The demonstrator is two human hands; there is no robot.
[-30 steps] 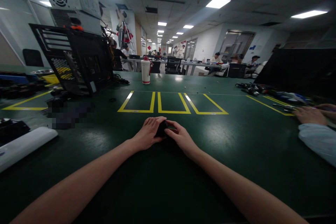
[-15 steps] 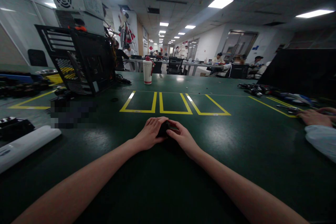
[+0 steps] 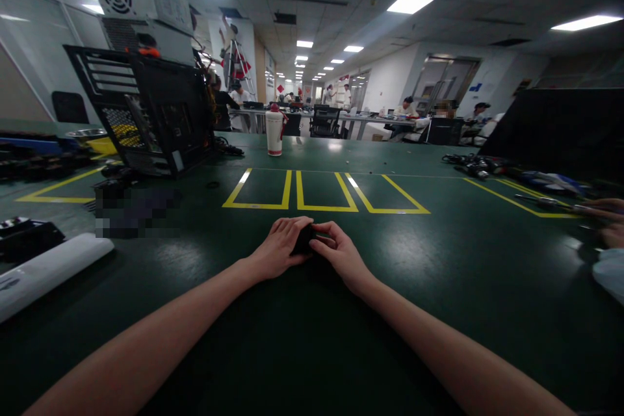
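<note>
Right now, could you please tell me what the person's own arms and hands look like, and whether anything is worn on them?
Both forearms are bare as far as the picture shows: no sleeves, gloves, watch or bands in view. The left hand and the right hand are also uncovered, and no rings can be made out on the fingers in this dim picture. No markings show.

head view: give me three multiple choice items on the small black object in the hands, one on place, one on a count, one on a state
1. Where is the small black object?
A. between both hands
B. beside the white bottle
C. on the computer case

2. How many yellow taped boxes lie just beyond the hands?
A. one
B. three
C. five

3. The black open computer case is
A. lying flat
B. upright
C. upside down

A: left hand and right hand enclose it.
B: three yellow taped boxes lie side by side.
B: the black open computer case stands on the dark green table.
</note>
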